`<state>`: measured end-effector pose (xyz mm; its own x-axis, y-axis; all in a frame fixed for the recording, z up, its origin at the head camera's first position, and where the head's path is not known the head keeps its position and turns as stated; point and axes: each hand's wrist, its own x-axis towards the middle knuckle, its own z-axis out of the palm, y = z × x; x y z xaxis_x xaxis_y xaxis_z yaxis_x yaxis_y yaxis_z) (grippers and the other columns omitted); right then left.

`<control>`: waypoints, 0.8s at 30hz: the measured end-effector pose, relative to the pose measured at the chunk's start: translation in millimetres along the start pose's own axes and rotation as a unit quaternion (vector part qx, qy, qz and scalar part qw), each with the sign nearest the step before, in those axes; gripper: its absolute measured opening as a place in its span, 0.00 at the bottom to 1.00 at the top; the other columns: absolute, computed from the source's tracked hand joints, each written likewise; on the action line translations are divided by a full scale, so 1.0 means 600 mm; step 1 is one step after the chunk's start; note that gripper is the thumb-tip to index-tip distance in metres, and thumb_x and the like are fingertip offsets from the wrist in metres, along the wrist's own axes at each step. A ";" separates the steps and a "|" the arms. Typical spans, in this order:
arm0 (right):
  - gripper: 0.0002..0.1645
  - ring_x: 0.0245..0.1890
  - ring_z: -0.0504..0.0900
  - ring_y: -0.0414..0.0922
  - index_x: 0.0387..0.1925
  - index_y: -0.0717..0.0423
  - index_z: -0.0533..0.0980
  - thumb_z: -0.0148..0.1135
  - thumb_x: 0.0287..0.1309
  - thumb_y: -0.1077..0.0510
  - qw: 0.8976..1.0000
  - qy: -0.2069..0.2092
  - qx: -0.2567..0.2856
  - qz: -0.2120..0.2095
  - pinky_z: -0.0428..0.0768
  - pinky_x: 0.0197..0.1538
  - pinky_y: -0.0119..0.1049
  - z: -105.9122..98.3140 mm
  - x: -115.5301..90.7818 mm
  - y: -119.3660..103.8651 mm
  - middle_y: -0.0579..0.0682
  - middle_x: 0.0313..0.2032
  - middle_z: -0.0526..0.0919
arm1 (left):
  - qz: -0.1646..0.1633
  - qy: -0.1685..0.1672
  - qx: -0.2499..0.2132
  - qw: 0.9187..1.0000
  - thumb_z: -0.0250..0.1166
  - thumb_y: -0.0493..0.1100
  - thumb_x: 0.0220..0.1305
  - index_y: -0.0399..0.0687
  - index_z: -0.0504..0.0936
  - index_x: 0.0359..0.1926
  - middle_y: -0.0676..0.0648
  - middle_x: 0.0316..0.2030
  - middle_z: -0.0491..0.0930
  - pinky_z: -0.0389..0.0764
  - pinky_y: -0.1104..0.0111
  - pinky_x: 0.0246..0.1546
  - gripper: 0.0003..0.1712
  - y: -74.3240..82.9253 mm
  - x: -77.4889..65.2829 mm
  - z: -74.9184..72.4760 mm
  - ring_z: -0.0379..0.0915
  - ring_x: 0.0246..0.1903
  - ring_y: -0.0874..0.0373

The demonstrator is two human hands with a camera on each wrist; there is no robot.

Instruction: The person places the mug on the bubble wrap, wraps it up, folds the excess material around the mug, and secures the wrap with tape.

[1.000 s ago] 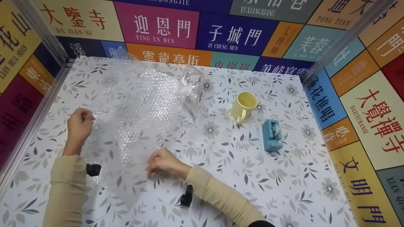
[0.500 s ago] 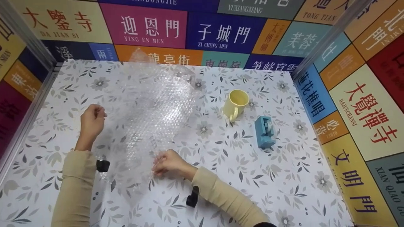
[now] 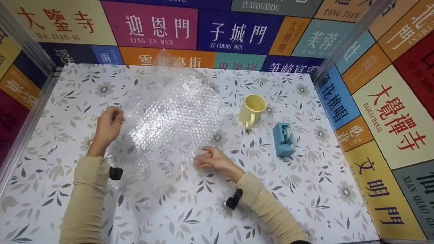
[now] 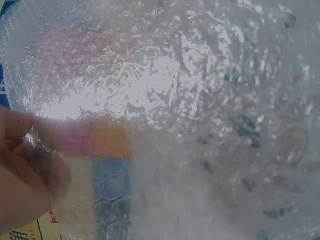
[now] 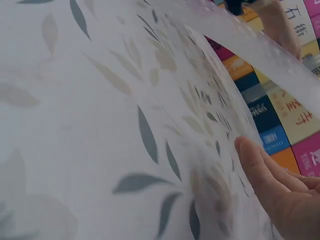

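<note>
Sleeves: your beige sleeves (image 3: 268, 206) come in from the near side, with a small black device (image 3: 116, 173) at each wrist.
Right hand: your right hand (image 3: 218, 161) is at the near right edge of the bubble wrap (image 3: 176, 118), its fingers rather straight and loosely parted; whether the fingertips touch the wrap, I cannot say surely, the sheet being so transparent.
Tape dispenser: the blue tape dispenser (image 3: 283, 139) stands on the table (image 3: 305, 189), well to the right.
Left hand: your left hand (image 3: 109, 124) pinches the wrap's left edge, fingers curled.
Bubble wrap: it spreads between your hands, mainly to the right of the left-hand pinch.
Mug: the yellow mug (image 3: 252, 109) stands upright beyond the dispenser, handle toward you.
Wall: colourful lettered panels (image 3: 162, 27) rise behind.
</note>
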<state>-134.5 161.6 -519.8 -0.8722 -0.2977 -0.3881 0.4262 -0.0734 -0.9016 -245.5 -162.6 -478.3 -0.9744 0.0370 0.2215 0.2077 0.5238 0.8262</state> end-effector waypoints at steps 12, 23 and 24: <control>0.40 0.40 0.78 0.45 0.58 0.73 0.59 0.61 0.55 0.50 0.970 0.117 0.111 -0.180 0.76 0.46 0.37 -0.127 -0.024 -0.110 0.55 0.41 0.75 | 0.053 -0.050 0.009 0.997 0.48 0.27 0.62 0.27 0.71 0.36 0.35 0.27 0.74 0.67 0.78 0.28 0.06 0.017 0.009 0.021 0.69 0.27 0.57; 0.28 0.38 0.78 0.42 0.59 0.72 0.61 0.54 0.59 0.64 0.985 0.116 -0.076 -0.106 0.76 0.42 0.29 -0.180 -0.023 -0.133 0.60 0.46 0.74 | 0.108 -0.099 0.047 0.988 0.50 0.28 0.62 0.31 0.71 0.33 0.38 0.24 0.74 0.68 0.61 0.28 0.04 0.042 0.014 0.063 0.68 0.24 0.49; 0.28 0.38 0.78 0.43 0.59 0.72 0.61 0.54 0.59 0.64 0.985 0.110 -0.087 -0.105 0.77 0.42 0.30 -0.182 -0.023 -0.133 0.61 0.46 0.75 | 0.114 -0.106 0.048 0.987 0.50 0.28 0.62 0.31 0.71 0.33 0.38 0.24 0.74 0.69 0.60 0.28 0.04 0.045 0.015 0.067 0.69 0.25 0.48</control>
<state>-182.6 275.7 -463.3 -0.9755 -0.0791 -0.2050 0.2008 0.0585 -0.9779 -251.8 -113.9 -474.8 -0.9015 0.3354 0.2734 0.4240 0.5588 0.7127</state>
